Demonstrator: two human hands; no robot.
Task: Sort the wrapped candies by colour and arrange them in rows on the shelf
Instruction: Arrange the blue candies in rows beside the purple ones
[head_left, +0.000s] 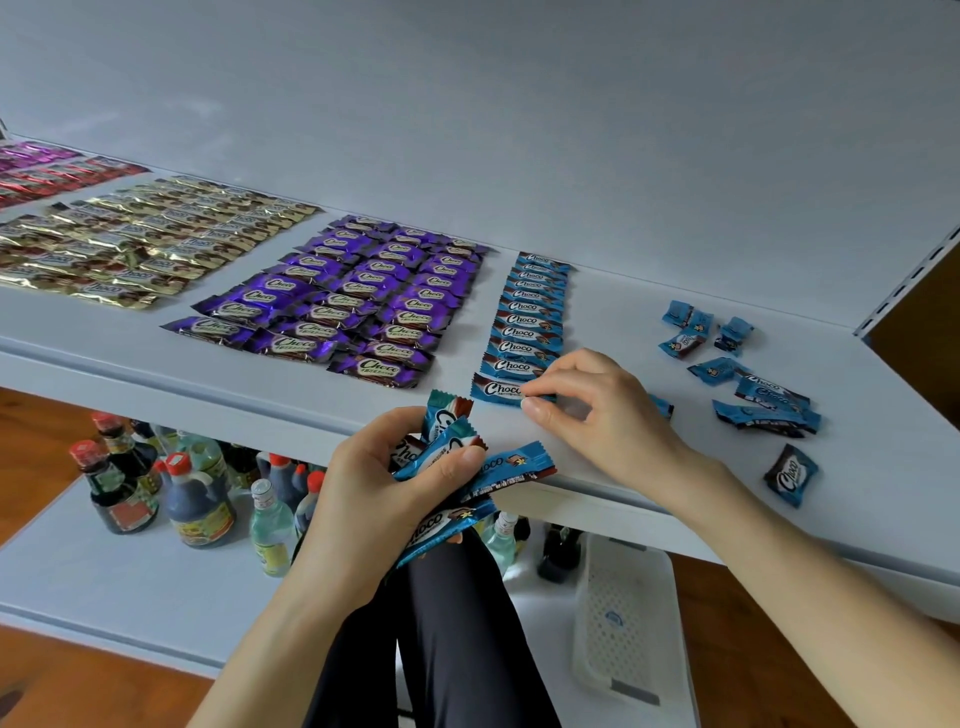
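On the white shelf (597, 322) lie sorted blocks of wrapped candies: red ones (47, 174) at far left, gold ones (130, 244), purple ones (353, 301), and one row of blue ones (530, 312). My right hand (587, 410) pinches the nearest blue candy (501, 389) at the front end of that row, on the shelf. My left hand (379, 493) holds a bunch of several blue candies (467, 467) just in front of the shelf edge. Loose blue candies (748, 379) lie scattered to the right.
The shelf below holds dark sauce bottles (156, 488) and clear bottles (270, 525). A white perforated basket (628, 618) sits lower right. My dark-clothed legs (447, 623) are below the hands. The upright shelf rail (904, 280) stands at the right.
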